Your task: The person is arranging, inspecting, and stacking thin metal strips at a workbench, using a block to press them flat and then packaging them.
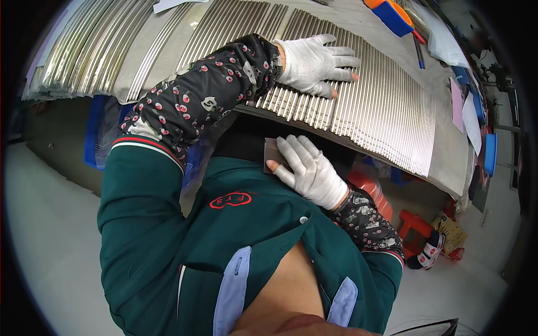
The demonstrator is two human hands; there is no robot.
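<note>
My left hand (316, 64), in a white glove with bare tips showing on some fingers, lies flat with fingers spread on a row of thin shiny metal rods (386, 106). The rods lie side by side on the table, their near ends close to its front edge. Just below that edge, in front of my body, my gloved right hand (314, 173) is closed on a small flat grey-brown piece (273, 151). Its thumb and fingers grip one side; the fingers partly cover the piece, and its exact kind is unclear.
More rods (95, 45), bundled in clear plastic, lie on the table at the left. A few loose rods (159, 50) are beside them. An orange and blue tape dispenser (392, 17) and a pen (419, 55) sit at the back right. A red stool (414, 229) stands below the table.
</note>
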